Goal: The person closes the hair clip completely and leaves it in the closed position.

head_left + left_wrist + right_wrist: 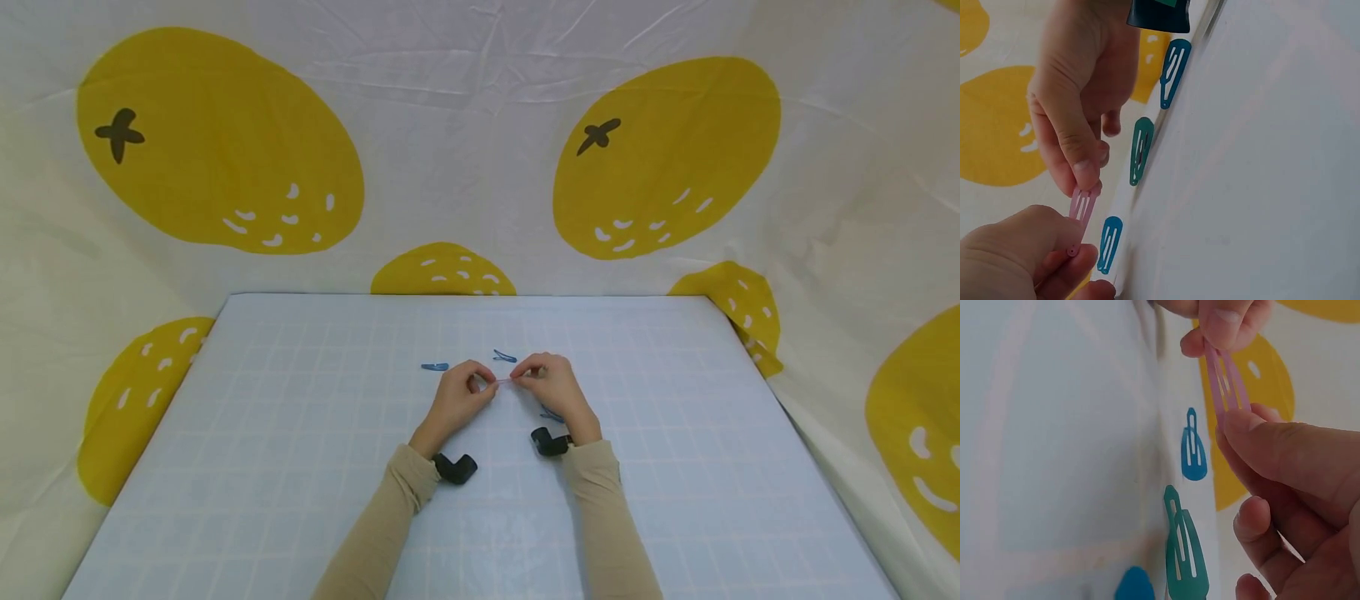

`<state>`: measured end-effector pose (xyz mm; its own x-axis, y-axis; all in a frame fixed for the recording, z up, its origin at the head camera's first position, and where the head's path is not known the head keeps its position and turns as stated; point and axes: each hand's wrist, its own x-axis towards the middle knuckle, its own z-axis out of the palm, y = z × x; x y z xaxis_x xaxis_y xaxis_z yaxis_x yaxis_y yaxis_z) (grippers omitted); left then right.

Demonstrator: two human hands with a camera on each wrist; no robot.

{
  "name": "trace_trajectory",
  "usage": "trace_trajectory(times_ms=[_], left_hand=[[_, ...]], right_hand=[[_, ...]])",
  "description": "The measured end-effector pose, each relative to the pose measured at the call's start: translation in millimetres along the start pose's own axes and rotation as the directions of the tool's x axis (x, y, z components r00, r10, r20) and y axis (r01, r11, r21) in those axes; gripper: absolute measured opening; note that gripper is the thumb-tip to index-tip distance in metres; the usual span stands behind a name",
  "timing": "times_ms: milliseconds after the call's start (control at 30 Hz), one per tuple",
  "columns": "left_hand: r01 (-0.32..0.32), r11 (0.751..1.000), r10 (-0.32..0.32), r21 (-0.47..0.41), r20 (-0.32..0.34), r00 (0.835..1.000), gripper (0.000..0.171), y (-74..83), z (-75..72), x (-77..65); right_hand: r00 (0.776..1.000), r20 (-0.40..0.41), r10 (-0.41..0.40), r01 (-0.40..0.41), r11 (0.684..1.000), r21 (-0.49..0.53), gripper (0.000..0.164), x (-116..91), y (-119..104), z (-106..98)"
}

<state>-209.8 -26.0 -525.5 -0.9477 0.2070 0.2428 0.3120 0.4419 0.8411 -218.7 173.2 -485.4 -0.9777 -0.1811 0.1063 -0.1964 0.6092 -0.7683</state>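
Observation:
Both hands hold a pink snap hair clip (1212, 372) between them. My left hand (460, 397) pinches its narrow end between thumb and fingers. At the wide end, the thumb and fingers of my right hand (557, 390) pinch it too. Beyond the hands lies a green snap hair clip (1137, 150), its arms spread apart in the head view. A blue snap hair clip (434, 367) is on the table to the left of the left hand. Another blue hair clip (551, 414) lies beside the right wrist, partly covered by it in the head view.
The table (300, 467) has a pale, checked cover. Behind it hangs a white cloth (465, 167) printed with large yellow fruit. A black camera (456, 469) sits on the left wrist, and a second black camera (551, 442) on the right wrist.

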Motion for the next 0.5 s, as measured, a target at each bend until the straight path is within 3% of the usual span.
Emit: trace_trajectory(times_ms=[200, 500], left_hand=[[-0.047, 0.998, 0.045, -0.046, -0.030, 0.999, 0.010, -1.6, 0.8, -0.1], [-0.043, 0.995, 0.038, -0.093, -0.057, 0.998, 0.009, -0.6, 0.4, -1.1]], right_hand=[[1.000, 0.015, 0.021, -0.021, 0.998, 0.053, 0.009, -0.6, -1.8, -2.3], [0.999, 0.036, 0.012, -0.016, 0.993, 0.116, 0.007, -3.1, -5.0, -6.6]])
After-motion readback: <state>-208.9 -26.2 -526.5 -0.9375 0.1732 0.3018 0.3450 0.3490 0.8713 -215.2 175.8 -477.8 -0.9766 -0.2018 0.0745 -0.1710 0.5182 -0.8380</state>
